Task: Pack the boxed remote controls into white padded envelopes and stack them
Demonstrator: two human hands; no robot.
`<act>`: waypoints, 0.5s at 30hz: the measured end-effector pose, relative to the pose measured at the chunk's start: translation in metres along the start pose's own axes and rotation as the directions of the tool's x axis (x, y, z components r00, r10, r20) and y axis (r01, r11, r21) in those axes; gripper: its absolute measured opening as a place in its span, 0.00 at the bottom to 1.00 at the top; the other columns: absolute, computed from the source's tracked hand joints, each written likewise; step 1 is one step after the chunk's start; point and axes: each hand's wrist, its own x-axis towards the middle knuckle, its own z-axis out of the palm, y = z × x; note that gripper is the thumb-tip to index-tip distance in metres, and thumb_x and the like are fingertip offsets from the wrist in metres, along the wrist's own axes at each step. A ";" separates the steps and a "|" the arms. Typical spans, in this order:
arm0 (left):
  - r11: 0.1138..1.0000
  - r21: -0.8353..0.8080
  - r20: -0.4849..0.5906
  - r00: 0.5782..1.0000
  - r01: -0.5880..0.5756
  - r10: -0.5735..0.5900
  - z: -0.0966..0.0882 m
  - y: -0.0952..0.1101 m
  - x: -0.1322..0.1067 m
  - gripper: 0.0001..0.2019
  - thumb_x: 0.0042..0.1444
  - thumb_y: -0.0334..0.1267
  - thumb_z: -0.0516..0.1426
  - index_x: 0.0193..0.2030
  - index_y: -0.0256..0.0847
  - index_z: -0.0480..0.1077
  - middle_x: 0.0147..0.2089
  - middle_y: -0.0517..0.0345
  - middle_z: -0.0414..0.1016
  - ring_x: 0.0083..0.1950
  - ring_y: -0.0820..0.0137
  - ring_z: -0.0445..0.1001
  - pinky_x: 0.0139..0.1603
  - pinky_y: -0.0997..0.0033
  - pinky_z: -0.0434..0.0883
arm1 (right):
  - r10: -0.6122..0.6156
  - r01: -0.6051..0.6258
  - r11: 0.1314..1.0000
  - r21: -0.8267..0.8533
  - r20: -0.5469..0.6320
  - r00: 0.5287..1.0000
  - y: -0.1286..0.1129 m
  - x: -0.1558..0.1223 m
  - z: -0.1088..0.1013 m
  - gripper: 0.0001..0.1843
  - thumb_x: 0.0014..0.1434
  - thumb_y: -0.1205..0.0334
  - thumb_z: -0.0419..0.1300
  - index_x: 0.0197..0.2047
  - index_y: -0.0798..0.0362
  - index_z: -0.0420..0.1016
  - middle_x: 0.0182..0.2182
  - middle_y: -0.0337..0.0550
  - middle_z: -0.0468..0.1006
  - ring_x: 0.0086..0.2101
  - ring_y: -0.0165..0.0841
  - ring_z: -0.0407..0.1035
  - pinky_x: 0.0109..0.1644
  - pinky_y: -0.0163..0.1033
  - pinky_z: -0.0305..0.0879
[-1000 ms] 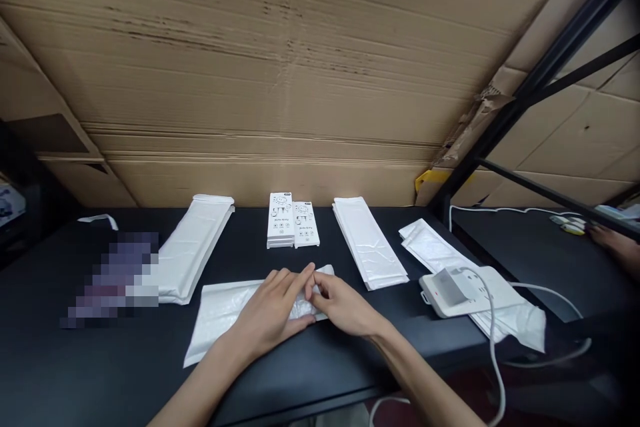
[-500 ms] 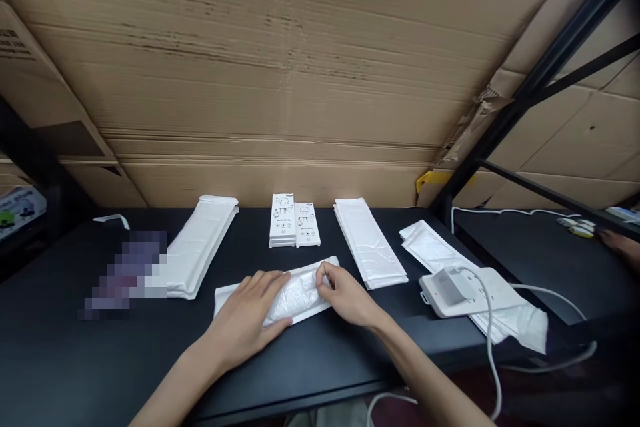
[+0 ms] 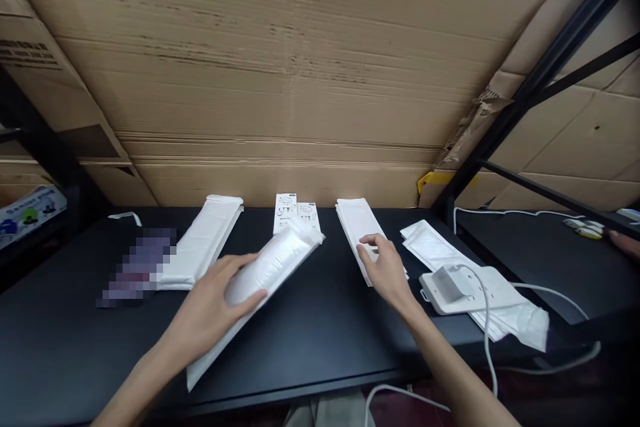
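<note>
Your left hand (image 3: 207,313) grips a bulging white padded envelope (image 3: 270,280), its fingers (image 3: 240,267) spread and curled over the middle, with the thumb along the near side. The envelope slants across the black counter (image 3: 320,333), its lower end near the front edge and its upper end pointing toward the back edge. Your right hand (image 3: 385,273) is at the near end of a stack of flat white padded envelopes (image 3: 356,227), fingers (image 3: 367,247) loosely together, tips touching the stack without clamping it. Just behind the held envelope, and partly hidden by it, stand two white printed cartons (image 3: 286,212). Another stack of envelopes (image 3: 207,240) lies toward the back left, beside a pixelated, unreadable object (image 3: 140,267). To your right, a white power strip (image 3: 463,290) sits on loose envelopes (image 3: 520,317).
</note>
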 end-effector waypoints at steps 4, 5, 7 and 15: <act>0.961 0.144 -0.180 0.961 0.237 -0.210 -0.031 -0.022 0.026 0.30 0.56 0.62 0.54 0.58 0.44 0.66 0.55 0.47 0.72 0.51 0.52 0.73 0.48 0.54 0.70 | -0.017 0.004 0.913 -0.408 -0.028 0.999 0.033 -0.002 -0.003 0.23 0.62 0.50 0.53 0.54 0.56 0.68 0.55 0.58 0.68 0.54 0.49 0.62 0.57 0.51 0.58; 0.939 0.201 -0.203 0.950 0.278 -0.237 -0.038 -0.029 0.035 0.30 0.57 0.62 0.52 0.56 0.42 0.67 0.53 0.46 0.72 0.50 0.51 0.73 0.48 0.52 0.70 | 0.017 -0.020 0.889 -0.458 -0.010 1.000 0.039 -0.003 -0.003 0.27 0.62 0.48 0.53 0.57 0.57 0.67 0.58 0.59 0.66 0.56 0.50 0.61 0.57 0.51 0.58; 0.909 0.272 -0.220 0.940 0.315 -0.260 -0.047 -0.044 0.051 0.31 0.59 0.62 0.48 0.57 0.38 0.66 0.51 0.44 0.72 0.50 0.49 0.72 0.46 0.52 0.69 | 0.084 -0.051 0.859 -0.509 0.042 0.996 0.047 -0.006 -0.001 0.32 0.61 0.45 0.53 0.61 0.58 0.64 0.61 0.60 0.63 0.56 0.51 0.62 0.57 0.50 0.58; 0.813 0.419 -0.126 0.913 0.404 -0.388 -0.043 -0.082 0.092 0.38 0.59 0.66 0.43 0.57 0.31 0.66 0.51 0.31 0.70 0.50 0.44 0.71 0.41 0.50 0.69 | 0.094 -0.053 0.831 -0.554 0.046 0.995 0.041 -0.010 0.000 0.32 0.59 0.49 0.54 0.62 0.59 0.63 0.60 0.61 0.64 0.56 0.50 0.64 0.57 0.49 0.58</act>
